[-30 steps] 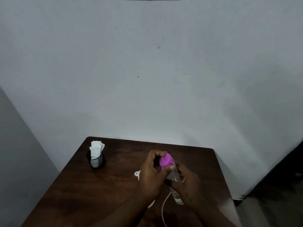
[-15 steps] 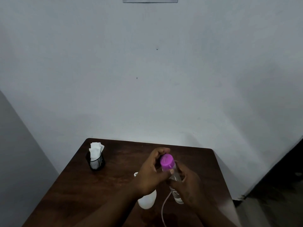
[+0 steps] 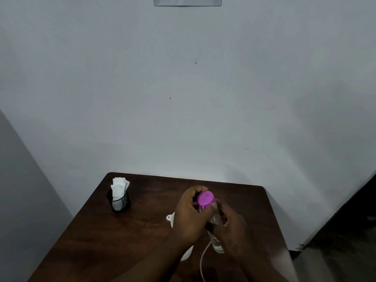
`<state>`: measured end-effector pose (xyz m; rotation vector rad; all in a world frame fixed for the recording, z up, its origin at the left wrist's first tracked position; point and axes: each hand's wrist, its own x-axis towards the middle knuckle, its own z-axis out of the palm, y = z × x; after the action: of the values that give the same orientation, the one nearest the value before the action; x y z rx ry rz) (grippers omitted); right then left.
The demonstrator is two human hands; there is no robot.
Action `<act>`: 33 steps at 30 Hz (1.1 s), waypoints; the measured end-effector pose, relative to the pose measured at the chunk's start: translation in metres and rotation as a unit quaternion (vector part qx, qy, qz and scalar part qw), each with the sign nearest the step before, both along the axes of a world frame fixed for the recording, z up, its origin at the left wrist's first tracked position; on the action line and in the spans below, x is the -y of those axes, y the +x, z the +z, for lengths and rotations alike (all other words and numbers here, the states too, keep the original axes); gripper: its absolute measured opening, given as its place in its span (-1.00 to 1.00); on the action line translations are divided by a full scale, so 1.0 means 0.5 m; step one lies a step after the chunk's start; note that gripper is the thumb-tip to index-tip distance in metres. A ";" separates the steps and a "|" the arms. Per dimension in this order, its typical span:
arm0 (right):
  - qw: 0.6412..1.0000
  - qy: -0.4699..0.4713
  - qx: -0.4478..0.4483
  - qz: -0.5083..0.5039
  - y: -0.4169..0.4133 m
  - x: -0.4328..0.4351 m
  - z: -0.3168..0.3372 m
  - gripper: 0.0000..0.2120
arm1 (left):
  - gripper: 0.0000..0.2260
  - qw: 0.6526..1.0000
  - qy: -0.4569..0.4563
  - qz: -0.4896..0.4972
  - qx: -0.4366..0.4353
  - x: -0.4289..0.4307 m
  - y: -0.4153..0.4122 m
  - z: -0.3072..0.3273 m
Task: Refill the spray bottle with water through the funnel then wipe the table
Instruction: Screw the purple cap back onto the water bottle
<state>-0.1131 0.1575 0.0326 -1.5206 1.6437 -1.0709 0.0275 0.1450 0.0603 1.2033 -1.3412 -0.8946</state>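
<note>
Black mesh cup (image 3: 120, 204) holding white folded napkins (image 3: 119, 187) at the tabletop's (image 3: 142, 231) far left corner, pale grey wall (image 3: 183, 98) behind, grey plate (image 3: 187, 1) at its top, dark floor (image 3: 345, 253) at right

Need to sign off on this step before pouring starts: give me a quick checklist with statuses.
1. Right hand grips the clear bottle: ok.
2. Left hand has its fingers curled round the purple cap: ok.
3. Cap off the bottle: not ok, it is on the neck.
4. Funnel ready in a bottle neck: not ok, it lies on the table, mostly hidden behind the left hand.
5. Tissues at hand for wiping: ok, upright in the mesh cup at the far left corner.
6. Water level in the bottle: cannot tell.
</note>
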 end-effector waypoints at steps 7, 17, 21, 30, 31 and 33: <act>1.000 -0.001 -0.014 0.026 -0.008 -0.008 0.018 -0.53 | -0.61 0.999 -0.043 -0.026 -0.006 -0.010 -0.011 0.015; 0.999 -0.027 0.014 0.012 -0.002 -0.016 0.026 -0.60 | -0.57 0.998 -0.005 -0.033 -0.050 -0.009 -0.016 0.024; 1.000 -0.017 0.024 0.006 -0.008 -0.007 0.013 -0.52 | -0.53 0.997 0.005 -0.036 -0.069 -0.010 -0.020 0.027; 0.999 -0.009 0.019 0.026 -0.013 -0.010 0.022 -0.53 | -0.65 0.996 0.031 -0.041 -0.066 -0.005 -0.012 0.023; 1.000 -0.003 0.022 0.018 -0.011 -0.007 0.019 -0.61 | -0.61 0.996 0.033 -0.051 -0.069 -0.008 -0.010 0.025; 0.999 0.021 0.031 0.014 -0.007 -0.003 0.020 -0.63 | -0.47 0.995 0.038 -0.065 -0.069 -0.012 -0.009 0.029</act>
<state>-0.1165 0.1592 0.0425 -1.4643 1.5882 -1.0516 0.0229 0.1512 0.0750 1.1001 -1.2945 -1.1098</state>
